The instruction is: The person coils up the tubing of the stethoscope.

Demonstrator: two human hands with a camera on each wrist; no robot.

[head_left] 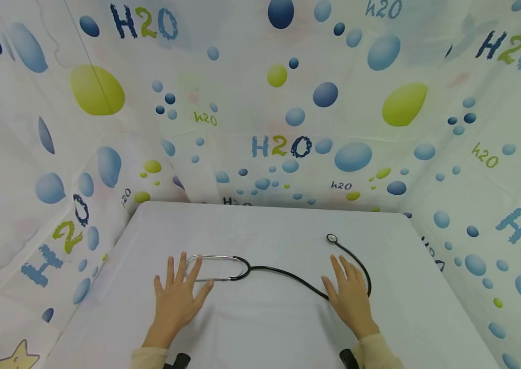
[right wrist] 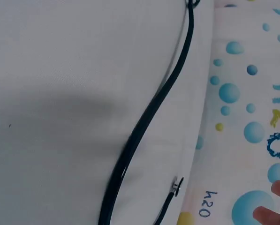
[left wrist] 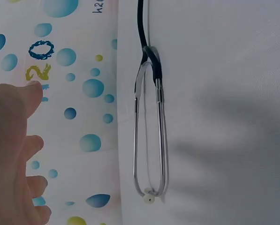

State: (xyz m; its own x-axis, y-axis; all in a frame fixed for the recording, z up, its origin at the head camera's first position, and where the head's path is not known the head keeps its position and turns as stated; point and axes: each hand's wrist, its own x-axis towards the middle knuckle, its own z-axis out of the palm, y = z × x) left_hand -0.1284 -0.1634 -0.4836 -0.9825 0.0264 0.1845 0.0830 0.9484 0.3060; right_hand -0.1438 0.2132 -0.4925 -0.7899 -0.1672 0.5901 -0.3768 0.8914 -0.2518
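A stethoscope with black tubing (head_left: 283,271) lies stretched across the white table. Its metal ear tubes (left wrist: 136,140) point left, with pale ear tips (left wrist: 149,198) at their ends. The tubing bends back at the right, and the round chest piece (head_left: 331,238) lies toward the far side. My left hand (head_left: 174,300) is spread above the table, its fingers overlapping the ear tubes in the head view. Over the tubing's right-hand bend is my right hand (head_left: 350,297), fingers extended, hiding part of the tube. Neither hand grips anything; both cast soft shadows on the cloth.
The white table (head_left: 251,333) has a far edge against a patterned curtain (head_left: 242,102) printed with bubbles and H2O lettering. The curtain also encloses the left and right sides. Dark wrist straps (head_left: 179,361) show below the beige sleeves (head_left: 377,351).
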